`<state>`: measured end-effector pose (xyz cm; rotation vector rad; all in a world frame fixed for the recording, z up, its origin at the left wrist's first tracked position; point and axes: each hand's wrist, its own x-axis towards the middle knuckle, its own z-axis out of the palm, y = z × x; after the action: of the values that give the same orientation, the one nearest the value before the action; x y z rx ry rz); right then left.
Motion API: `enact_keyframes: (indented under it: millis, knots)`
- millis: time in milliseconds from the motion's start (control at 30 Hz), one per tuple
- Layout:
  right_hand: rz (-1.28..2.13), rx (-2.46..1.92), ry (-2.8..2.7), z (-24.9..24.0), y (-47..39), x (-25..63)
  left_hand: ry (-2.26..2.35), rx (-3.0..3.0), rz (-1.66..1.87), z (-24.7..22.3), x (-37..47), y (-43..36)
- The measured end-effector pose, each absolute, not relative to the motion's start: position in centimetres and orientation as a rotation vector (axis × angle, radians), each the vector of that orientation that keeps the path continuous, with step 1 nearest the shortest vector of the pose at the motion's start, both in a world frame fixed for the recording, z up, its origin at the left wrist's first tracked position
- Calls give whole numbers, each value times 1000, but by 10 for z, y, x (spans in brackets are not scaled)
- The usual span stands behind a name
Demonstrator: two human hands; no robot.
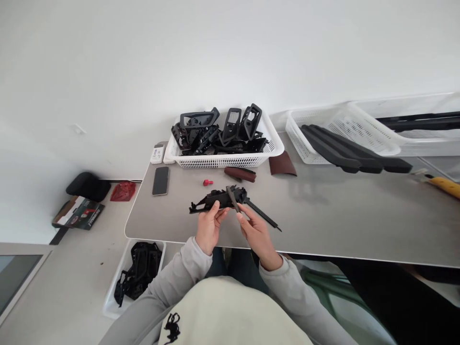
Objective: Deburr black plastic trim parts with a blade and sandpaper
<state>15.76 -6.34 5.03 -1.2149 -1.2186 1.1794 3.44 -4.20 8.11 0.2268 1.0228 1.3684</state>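
Note:
My left hand [208, 229] is closed on a black plastic part [212, 199] with open cut-outs, holding it just over the front of the table. Between the thumb and fingers of my right hand [256, 234] is a dark grey narrow strip [232, 195], tilted across the right end of that part. A long thin black bar [265, 217] points right and toward me from there; whether it is joined to the part I cannot tell. Just beyond lie a small red piece [207, 182] and a dark red-brown curved piece [240, 174].
On the grey table [330, 215] stands a white basket [224, 162] of black plastic frames. Another white basket [305, 152] holds long dark strips [345, 148]. A phone [160, 181], a brown flat piece [282, 164] and a yellow-handled tool [443, 186] lie about. Below left sits a bin [111, 298] of black parts.

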Motion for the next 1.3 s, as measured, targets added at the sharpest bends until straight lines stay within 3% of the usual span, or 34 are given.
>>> enact_keyframes:
  millis: [233,500,767,1067,1300]
  knots:
    - [979,-1269,-1478,61,-63,164,1014,377,1390,76,33,-41]
    - [488,-1417,-2001,78,-77,182,1093,654,1438,65,23,-44]
    - [376,-1476,-2018,76,-78,180,1127,698,1417,67,22,-44]
    - [665,-1379,-1850,75,-77,182,1074,573,1430,75,23,-43]
    - [1282,-1240,-1189,74,-69,183,987,351,1405,84,19,-38]
